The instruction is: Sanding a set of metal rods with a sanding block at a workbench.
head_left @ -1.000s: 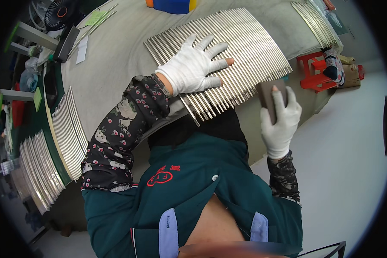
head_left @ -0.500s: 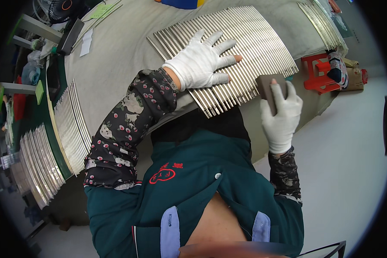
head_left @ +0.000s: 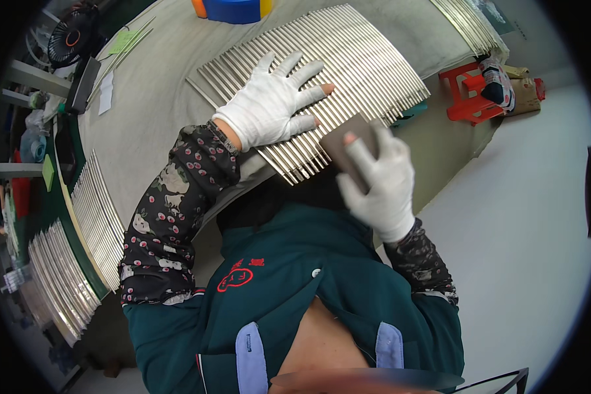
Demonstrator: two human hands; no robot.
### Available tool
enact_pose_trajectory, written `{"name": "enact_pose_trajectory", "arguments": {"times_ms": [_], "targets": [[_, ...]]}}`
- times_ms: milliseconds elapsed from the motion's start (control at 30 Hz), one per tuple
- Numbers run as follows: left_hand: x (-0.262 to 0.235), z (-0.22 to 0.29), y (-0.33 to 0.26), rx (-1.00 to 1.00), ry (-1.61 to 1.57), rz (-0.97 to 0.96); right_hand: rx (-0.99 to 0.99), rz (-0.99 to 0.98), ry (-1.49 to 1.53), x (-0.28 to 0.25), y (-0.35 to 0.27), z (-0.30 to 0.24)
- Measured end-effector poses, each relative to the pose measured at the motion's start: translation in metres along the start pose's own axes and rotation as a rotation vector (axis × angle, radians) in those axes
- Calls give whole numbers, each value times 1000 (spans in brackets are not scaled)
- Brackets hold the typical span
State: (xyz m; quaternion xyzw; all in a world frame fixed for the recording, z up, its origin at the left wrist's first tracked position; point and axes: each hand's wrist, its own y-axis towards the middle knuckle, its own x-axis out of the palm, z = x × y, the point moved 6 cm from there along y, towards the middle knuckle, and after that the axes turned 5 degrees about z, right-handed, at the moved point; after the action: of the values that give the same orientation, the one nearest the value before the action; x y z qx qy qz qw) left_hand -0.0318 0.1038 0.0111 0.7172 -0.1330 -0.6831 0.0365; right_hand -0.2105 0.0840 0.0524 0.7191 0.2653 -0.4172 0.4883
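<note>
Many thin silvery metal rods [head_left: 348,59] lie side by side in a broad sheet on a cloth-covered table. My left hand [head_left: 269,102], in a white glove with some bare fingertips, rests flat on the rods with its fingers spread. My right hand [head_left: 381,180], gloved the same way and slightly blurred, grips a grey-brown rectangular block [head_left: 351,146]. The block is against the near ends of the rods, right of my left hand. Part of the block is hidden behind my fingers.
More rods in bundles lie at the left [head_left: 98,223] and lower left [head_left: 62,276], with another bundle [head_left: 466,26] at the far right. A red plastic stool [head_left: 466,98] stands beyond the table's right edge. A small black fan [head_left: 72,39] and a blue container [head_left: 240,10] are at the back.
My right hand has moved left along the near rod ends with the block, from their right corner toward the middle. My left hand stays spread on the rods. The whole view has shifted slightly.
</note>
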Motion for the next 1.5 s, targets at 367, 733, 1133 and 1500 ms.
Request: {"name": "enact_pose_trajectory", "arguments": {"times_ms": [367,733,1133,1500], "targets": [[-4,-1,-3,30,-31,25,173,179,-165,-22,-9,52],[3,-46,-36,-93,-21,73,-16,-65,-29,6,8,-9],[2,-42,-31,-91,-1,33,10,89,6,-14,0,20],[0,-42,-19,-70,-53,-64,17,198,62,-28,-17,49]]}}
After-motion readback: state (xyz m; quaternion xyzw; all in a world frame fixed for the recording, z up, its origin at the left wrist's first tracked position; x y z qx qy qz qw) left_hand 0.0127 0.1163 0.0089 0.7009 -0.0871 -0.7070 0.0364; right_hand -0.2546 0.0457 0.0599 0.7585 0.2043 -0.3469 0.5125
